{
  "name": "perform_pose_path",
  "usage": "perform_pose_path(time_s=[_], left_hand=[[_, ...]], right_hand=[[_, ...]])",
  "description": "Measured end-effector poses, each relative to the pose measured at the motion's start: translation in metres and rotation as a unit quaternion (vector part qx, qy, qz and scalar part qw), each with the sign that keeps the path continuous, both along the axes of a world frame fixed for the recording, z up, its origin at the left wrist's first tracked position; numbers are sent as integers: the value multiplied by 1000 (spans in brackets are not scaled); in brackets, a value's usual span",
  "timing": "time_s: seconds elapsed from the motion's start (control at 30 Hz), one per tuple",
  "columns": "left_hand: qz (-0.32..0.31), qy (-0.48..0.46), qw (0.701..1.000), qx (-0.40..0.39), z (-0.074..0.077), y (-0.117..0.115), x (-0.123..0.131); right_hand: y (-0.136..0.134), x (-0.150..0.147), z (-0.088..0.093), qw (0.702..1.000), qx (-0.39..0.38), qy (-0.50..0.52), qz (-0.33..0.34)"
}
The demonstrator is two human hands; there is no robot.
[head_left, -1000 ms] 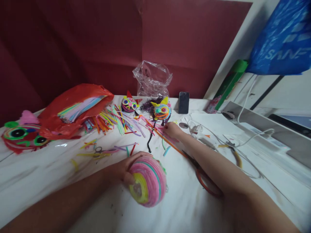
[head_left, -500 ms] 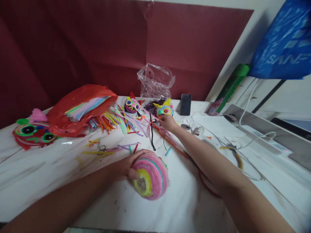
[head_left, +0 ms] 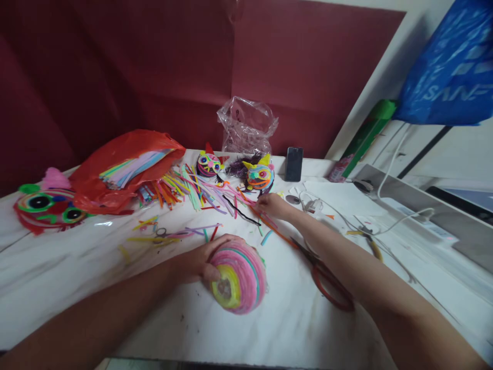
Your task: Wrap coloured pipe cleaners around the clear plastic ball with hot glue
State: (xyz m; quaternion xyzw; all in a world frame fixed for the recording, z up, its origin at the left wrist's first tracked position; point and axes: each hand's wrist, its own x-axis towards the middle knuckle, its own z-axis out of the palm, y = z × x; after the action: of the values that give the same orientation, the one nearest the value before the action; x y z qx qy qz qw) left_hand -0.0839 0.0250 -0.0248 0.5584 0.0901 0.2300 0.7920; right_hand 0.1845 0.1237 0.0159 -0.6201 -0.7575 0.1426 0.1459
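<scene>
My left hand (head_left: 204, 259) grips the side of a round ball (head_left: 244, 277) wrapped in pink, teal and yellow pipe cleaners, its yellow ring facing me. Farther out, my right hand (head_left: 274, 206) is closed, with the fingertips on a pink pipe cleaner (head_left: 246, 201) among loose strands. A black pipe cleaner (head_left: 242, 210) lies just left of that hand. Behind it sits a small decorated head (head_left: 261, 176) with yellow ears, beside another head (head_left: 209, 164) with red ears. Orange-handled scissors (head_left: 327, 282) lie partly under my right forearm.
At the left are a red plastic bag (head_left: 131, 154) of pipe cleaners and a larger red mask-like head (head_left: 50, 208). Small scissors (head_left: 162, 232) lie among cut pieces. A phone (head_left: 294, 164) leans at the back. White cables (head_left: 339, 208) and yellow-handled pliers (head_left: 375, 246) are at the right.
My right hand has moved back from the yellow-eared head, slightly right and toward me. The black pipe cleaner has turned from nearly upright to slanting. The ball stays almost in place.
</scene>
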Motion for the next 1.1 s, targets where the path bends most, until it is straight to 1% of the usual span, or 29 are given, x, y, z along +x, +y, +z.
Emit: perform_pose_path(time_s=[0.07,0.13,0.23,0.3,0.37,0.43,0.6,0.73,0.83,0.9,0.97,1.1], left_hand=[[11,6,1000,-9,1,-1,1],[47,11,999,-13,3,-2,2],[132,15,991,-18,6,-1,3],[189,13,982,-23,8,0,5],[234,9,972,-31,8,1,6],[264,-3,964,-38,7,3,8],[302,-16,952,-44,4,5,10],[318,-7,946,-58,5,4,11],[321,-9,945,-61,7,3,11],[318,-8,946,-63,6,3,11],[320,-5,945,-68,4,4,10],[327,-1,942,-73,0,5,9]], right_hand=[[0,-19,-5,1000,0,-27,8],[5,-41,-10,999,6,-51,-3],[15,-69,-14,996,16,-80,-37],[21,-81,-16,995,12,-91,-49],[25,-86,-16,994,5,-94,-52],[27,-85,-16,995,-1,-91,-52],[35,-77,-22,998,-12,-47,-47],[43,-69,-28,998,8,53,-43],[48,-61,-29,984,50,170,-32],[51,-55,-28,963,75,257,-22],[54,-50,-26,935,89,343,-15],[57,-45,-18,874,85,478,-4]])
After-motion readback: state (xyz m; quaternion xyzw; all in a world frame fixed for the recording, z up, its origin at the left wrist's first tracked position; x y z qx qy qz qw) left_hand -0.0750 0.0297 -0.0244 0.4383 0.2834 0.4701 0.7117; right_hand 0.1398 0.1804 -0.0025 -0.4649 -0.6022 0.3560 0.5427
